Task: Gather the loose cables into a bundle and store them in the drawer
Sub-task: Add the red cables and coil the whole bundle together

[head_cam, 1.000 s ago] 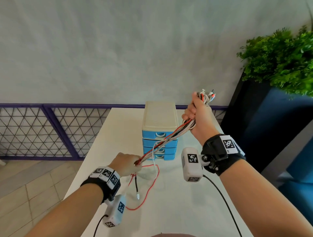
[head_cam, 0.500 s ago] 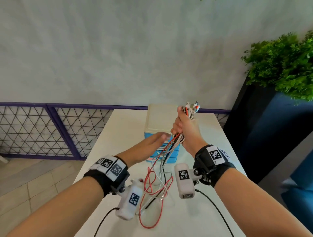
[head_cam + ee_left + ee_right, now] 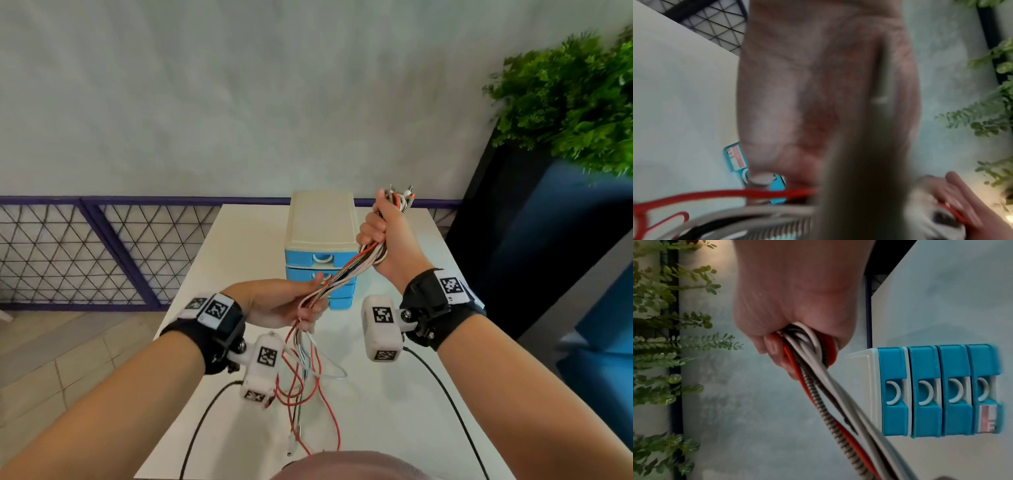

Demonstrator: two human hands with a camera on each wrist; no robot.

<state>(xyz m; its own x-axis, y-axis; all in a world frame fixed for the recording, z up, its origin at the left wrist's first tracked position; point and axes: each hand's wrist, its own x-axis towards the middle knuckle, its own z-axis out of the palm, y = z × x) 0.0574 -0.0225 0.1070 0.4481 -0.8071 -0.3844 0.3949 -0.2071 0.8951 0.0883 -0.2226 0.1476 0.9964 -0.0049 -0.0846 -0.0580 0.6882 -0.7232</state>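
Note:
In the head view my right hand [image 3: 387, 236] is raised beside the drawer unit [image 3: 320, 222] and grips the cable bundle [image 3: 346, 274] in a fist, with plug ends [image 3: 399, 197] sticking up above the thumb. The red, white, black and braided cables slant down left into my left hand [image 3: 287, 303], whose fingers curl round them lower down. Below it, loose tails [image 3: 308, 394] dangle onto the white table [image 3: 239, 246]. The right wrist view shows my right hand [image 3: 797, 305] closed on the cables [image 3: 828, 394], and the unit [image 3: 931, 391] with its blue drawers all closed. The left wrist view is blurred: palm [image 3: 807, 81] and red cable [image 3: 735, 194].
The unit stands at the table's far middle, near a grey wall. A purple mesh railing [image 3: 102, 246] runs behind on the left. A green plant [image 3: 565, 96] on a dark planter and blue furniture stand at the right. Black wrist-camera leads [image 3: 442, 387] trail over the table.
My left hand, which reached flat toward the right hand, has dropped down the bundle and closed round it. The right hand has shifted right, pulling the cables taut between both hands.

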